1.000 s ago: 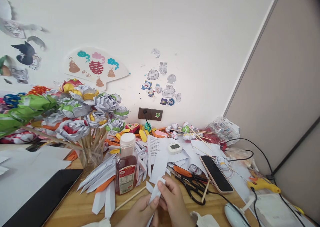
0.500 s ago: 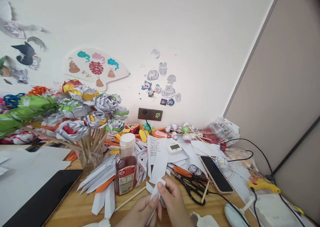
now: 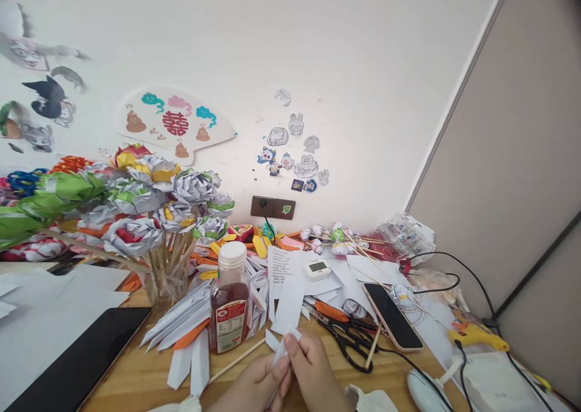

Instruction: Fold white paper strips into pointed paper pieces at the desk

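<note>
At the near edge of the wooden counter (image 3: 136, 379), the left hand (image 3: 254, 391) and right hand (image 3: 313, 372) meet, fingers closed on a narrow folded strip of white paper (image 3: 281, 346) pinched between them, its creased, pointed tip rising above the fingertips. Just beyond stands a glossy plastic bottle of dark red liquid with a white cap (image 3: 230, 300); right, black-and-orange scissors (image 3: 347, 330) lie flat.
</note>
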### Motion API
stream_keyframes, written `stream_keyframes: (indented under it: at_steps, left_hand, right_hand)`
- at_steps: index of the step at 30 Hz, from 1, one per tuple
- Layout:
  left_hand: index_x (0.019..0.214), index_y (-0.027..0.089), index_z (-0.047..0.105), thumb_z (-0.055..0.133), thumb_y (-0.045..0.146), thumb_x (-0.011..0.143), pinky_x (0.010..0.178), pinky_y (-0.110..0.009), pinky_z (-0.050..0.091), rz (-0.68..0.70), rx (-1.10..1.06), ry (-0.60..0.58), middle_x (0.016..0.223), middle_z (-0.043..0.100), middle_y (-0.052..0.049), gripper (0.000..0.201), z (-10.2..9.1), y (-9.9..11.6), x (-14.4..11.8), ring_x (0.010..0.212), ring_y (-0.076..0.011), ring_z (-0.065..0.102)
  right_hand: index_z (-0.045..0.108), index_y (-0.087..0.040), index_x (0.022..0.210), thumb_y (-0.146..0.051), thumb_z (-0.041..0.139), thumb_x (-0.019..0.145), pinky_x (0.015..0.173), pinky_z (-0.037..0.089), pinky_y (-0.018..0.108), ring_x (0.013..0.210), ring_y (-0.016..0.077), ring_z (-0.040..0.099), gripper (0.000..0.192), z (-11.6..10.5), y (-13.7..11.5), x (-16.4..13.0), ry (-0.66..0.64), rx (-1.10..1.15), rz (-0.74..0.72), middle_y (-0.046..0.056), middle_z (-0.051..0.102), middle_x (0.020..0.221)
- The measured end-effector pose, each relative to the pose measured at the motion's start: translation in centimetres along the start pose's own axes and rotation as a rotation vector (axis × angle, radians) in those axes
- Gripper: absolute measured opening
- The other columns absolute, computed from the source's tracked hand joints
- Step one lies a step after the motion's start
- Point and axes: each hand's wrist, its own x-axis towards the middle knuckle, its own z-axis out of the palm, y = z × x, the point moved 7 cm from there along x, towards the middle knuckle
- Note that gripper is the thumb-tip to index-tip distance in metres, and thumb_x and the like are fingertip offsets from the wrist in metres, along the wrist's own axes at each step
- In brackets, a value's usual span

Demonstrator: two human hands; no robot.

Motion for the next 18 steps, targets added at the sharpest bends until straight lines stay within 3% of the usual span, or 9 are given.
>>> stream_keyframes:
  at_steps: [7,13,18]
  left_hand:
    - [0.061,0.017,0.046,0.041,0.061,0.067,0.032,-0.016,0.022,-0.046,0.063,-0.119,0.030,0.044,0.008,0.045,-0.1,-0.8,0.7,0.026,-0.0044,0.031]
    - [0.076,0.014,0.055,0.053,0.060,0.059,0.042,-0.017,0.034,0.061,-0.014,-0.168,0.060,0.061,-0.001,0.049,0.4,0.9,0.0,0.043,-0.0070,0.047]
    - [0.094,0.017,0.054,0.063,0.044,0.061,0.047,-0.017,0.035,-0.059,-0.157,-0.276,0.076,0.065,-0.005,0.043,1.4,1.6,-1.1,0.054,-0.0098,0.057]
  right_hand:
    - [0.037,-0.018,0.045,-0.045,0.036,0.081,0.048,0.029,0.021,0.048,0.0098,0.036,0.045,0.0,-0.1,0.0,0.020,-0.044,-0.035,-0.004,0.035,0.045]
    - [0.041,-0.017,0.050,-0.043,0.037,0.081,0.052,0.030,0.022,0.053,0.0104,0.038,0.040,-0.7,-0.4,0.2,0.024,-0.039,-0.040,-0.002,0.040,0.053]
    - [0.038,-0.017,0.050,-0.039,0.040,0.080,0.051,0.028,0.022,0.053,0.0103,0.034,0.037,-1.1,-0.2,0.2,0.042,-0.025,-0.047,-0.003,0.036,0.053]
